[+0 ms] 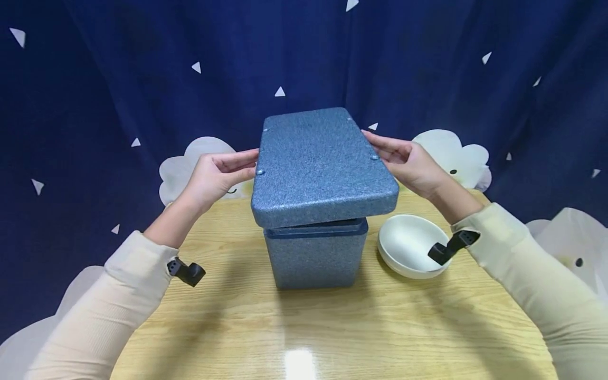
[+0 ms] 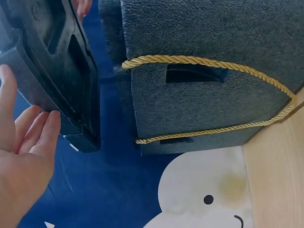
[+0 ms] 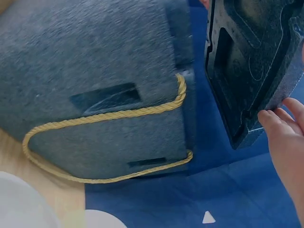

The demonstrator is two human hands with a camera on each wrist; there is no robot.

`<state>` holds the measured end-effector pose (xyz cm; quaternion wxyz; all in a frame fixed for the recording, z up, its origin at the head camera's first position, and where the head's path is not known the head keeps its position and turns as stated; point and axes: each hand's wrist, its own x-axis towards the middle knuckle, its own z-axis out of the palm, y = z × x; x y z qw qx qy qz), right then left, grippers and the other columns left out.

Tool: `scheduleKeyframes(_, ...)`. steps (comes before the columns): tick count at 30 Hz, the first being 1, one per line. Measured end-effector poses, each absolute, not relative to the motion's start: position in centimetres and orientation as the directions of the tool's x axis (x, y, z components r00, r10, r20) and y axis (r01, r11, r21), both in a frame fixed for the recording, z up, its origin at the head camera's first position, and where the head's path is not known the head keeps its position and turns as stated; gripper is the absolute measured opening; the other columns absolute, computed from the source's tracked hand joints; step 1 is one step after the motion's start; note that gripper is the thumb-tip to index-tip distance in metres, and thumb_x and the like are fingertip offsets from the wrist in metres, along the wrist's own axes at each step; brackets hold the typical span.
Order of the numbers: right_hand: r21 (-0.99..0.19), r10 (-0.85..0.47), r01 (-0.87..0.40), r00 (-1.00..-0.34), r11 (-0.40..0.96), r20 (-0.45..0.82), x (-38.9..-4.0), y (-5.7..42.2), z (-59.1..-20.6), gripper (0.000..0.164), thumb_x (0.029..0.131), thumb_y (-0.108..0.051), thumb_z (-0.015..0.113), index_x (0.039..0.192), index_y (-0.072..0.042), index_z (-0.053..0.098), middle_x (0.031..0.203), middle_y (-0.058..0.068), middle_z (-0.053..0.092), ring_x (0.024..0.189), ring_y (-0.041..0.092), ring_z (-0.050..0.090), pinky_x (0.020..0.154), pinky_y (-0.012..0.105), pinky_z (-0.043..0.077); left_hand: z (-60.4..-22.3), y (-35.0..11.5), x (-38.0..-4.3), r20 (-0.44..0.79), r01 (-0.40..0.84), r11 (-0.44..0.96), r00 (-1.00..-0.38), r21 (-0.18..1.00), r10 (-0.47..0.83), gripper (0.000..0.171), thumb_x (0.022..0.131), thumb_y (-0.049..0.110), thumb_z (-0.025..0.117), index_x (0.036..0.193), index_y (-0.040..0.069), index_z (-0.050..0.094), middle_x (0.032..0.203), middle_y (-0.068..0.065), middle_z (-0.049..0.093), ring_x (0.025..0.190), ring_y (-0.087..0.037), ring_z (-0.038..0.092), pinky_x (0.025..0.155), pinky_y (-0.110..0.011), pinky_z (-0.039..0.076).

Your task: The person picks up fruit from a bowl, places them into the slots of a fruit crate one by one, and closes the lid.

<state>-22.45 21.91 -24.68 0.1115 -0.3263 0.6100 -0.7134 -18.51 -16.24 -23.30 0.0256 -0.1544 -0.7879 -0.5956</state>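
Observation:
A grey-blue foam lid [image 1: 323,158] is raised above a matching foam cooler box [image 1: 315,258], tilted, with a gap between them in both wrist views. My left hand [image 1: 220,174] holds the lid's left edge with fingers and thumb. On the opposite edge, my right hand [image 1: 404,158] grips the lid in the same way. The lid's recessed underside [image 2: 71,61] shows in the left wrist view. Gold rope handles hang on the box's sides, one rope [image 2: 204,61] on the left and another rope [image 3: 109,115] on the right. The box's inside is hidden by the lid.
A white bowl [image 1: 404,243] stands on the wooden table [image 1: 228,316], just right of the box. Behind the table hangs a dark blue curtain [image 1: 304,53] with white triangles and cloud shapes. Black wrist mounts stick out from both cream sleeves.

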Motion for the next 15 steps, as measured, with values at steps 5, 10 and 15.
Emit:
scheduleKeyframes(5,-0.937,-0.551,-0.244,-0.760,-0.249,0.344,-22.8,21.8,-25.6,0.057,0.090,0.011,0.056,0.143,0.003,0.039,0.138,-0.008,0.057,0.125,0.003,0.055,0.100,0.017,0.050,-23.6,-16.4,-18.8,0.221,0.284,0.279,-0.946,0.917,0.237,0.049,0.086,0.018,0.072,0.131,0.004,0.059,0.119,0.006,0.069,0.101,0.006,0.065,0.090,-0.011,0.053)
scheduleKeyframes(10,-0.946,-0.568,-0.235,-0.758,-0.222,0.321,-22.9,22.2,-25.1,0.063,0.087,0.013,0.058,0.145,0.007,0.032,0.138,-0.008,0.057,0.125,0.002,0.055,0.099,0.016,0.050,-23.2,-16.2,-18.3,0.184,0.257,0.273,-0.946,0.927,0.267,0.049,0.089,0.013,0.068,0.134,0.003,0.054,0.133,-0.004,0.061,0.107,0.006,0.062,0.092,-0.011,0.052)
scheduleKeyframes(15,-0.968,-0.601,-0.208,-0.759,-0.138,0.248,-22.8,22.5,-24.3,0.068,0.086,0.009,0.063,0.146,0.006,0.031,0.146,-0.003,0.050,0.124,-0.002,0.054,0.099,0.015,0.049,-22.9,-16.0,-17.6,0.148,0.216,0.256,-0.955,0.942,0.258,0.049,0.090,0.010,0.066,0.136,0.001,0.052,0.138,-0.012,0.055,0.109,0.006,0.061,0.093,-0.011,0.051)
